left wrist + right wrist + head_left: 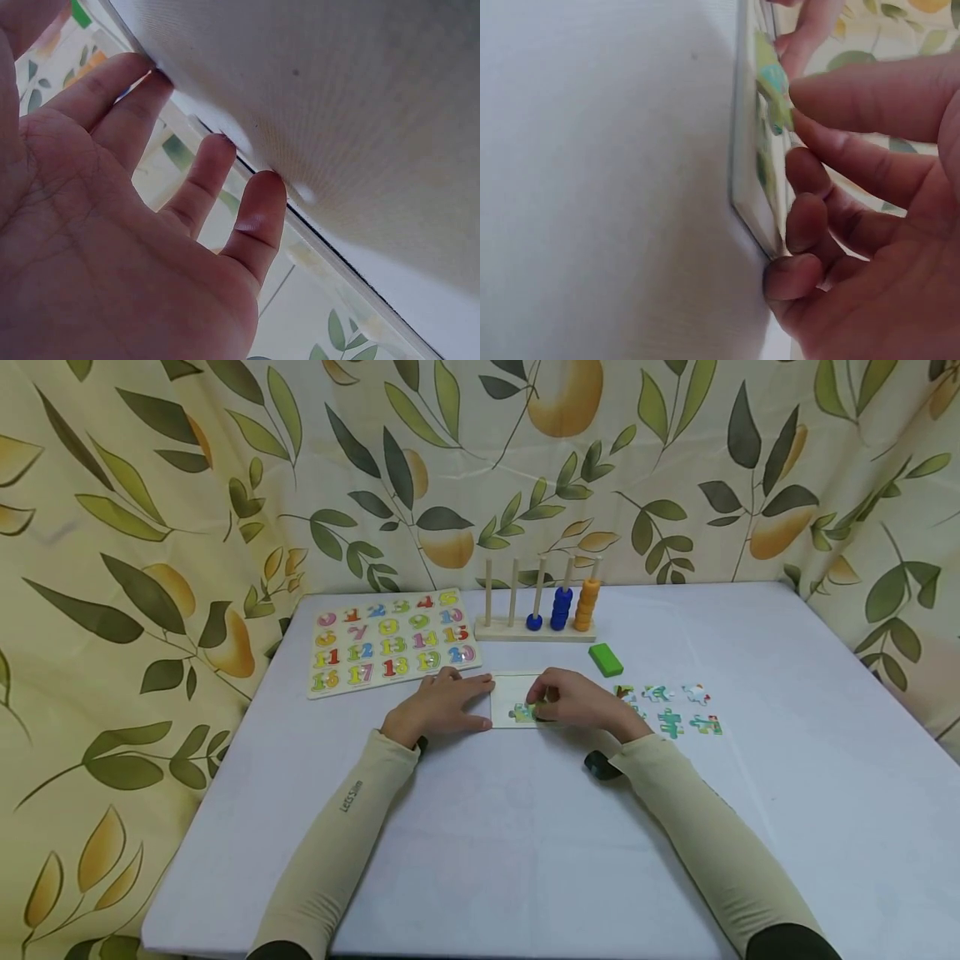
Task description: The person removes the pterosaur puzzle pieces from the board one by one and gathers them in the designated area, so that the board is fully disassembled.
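Observation:
A small white puzzle board (512, 687) lies flat at the middle of the table. My left hand (442, 706) is spread at its left side, thumb and fingertips at the edge. In the left wrist view the fingers (259, 217) are slightly bent, their tips against the white surface. On the board, a green jigsaw piece (519, 713) lies near the lower edge. My right hand (581, 700) is over the board's right part, pinching another green jigsaw piece (781, 112) between thumb and index finger. The other fingers curl at the board's edge in the right wrist view.
Several loose jigsaw pieces (671, 722) lie right of the board, partly behind my right wrist. A green block (606, 660) sits above them. Behind stands a wooden peg rack (525, 633) with blue and orange beads. A number board (393, 647) lies at the back left.

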`<state>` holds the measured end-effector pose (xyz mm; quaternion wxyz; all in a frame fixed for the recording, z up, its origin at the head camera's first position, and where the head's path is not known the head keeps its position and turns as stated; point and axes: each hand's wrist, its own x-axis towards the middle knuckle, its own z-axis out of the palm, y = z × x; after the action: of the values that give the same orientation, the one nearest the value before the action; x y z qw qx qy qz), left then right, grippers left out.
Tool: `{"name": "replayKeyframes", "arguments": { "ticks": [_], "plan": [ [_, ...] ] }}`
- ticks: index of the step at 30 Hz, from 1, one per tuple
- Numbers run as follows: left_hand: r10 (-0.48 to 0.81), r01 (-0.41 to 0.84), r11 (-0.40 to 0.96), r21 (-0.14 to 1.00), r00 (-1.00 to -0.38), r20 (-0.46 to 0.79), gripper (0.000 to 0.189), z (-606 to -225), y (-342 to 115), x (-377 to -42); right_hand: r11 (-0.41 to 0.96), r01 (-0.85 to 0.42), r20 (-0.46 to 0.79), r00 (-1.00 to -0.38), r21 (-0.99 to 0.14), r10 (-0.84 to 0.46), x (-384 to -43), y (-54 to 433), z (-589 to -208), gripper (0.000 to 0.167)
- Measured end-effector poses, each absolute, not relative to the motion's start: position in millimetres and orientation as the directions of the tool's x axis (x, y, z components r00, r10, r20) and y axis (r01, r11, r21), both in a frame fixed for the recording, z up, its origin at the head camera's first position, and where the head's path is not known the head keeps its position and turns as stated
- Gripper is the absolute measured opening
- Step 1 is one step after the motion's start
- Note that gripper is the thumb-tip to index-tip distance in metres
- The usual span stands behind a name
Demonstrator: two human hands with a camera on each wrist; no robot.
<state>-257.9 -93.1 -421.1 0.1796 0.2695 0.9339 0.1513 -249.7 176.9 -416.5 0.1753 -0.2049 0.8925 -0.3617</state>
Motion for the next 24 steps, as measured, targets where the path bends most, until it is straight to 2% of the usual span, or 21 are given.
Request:
{"name": "replayKeyframes", "arguments": {
  "ticks": [9, 24],
  "plan": [
    [0.556, 0.441, 0.808, 0.39, -0.79, -0.258, 0.077, -420.8, -92.9, -257.9, 0.635, -0.24, -0.125, -0.872, -0.734, -0.474, -248.2, 174.8, -419.3, 0.006],
    [0.552, 0.441, 0.813, 0.381, -0.792, -0.262, 0.077, -420.9, -90.1, -257.5, 0.598, -0.161, -0.169, -0.873, -0.785, -0.457, -248.6, 184.2, -413.4, 0.015]
  ]
}}
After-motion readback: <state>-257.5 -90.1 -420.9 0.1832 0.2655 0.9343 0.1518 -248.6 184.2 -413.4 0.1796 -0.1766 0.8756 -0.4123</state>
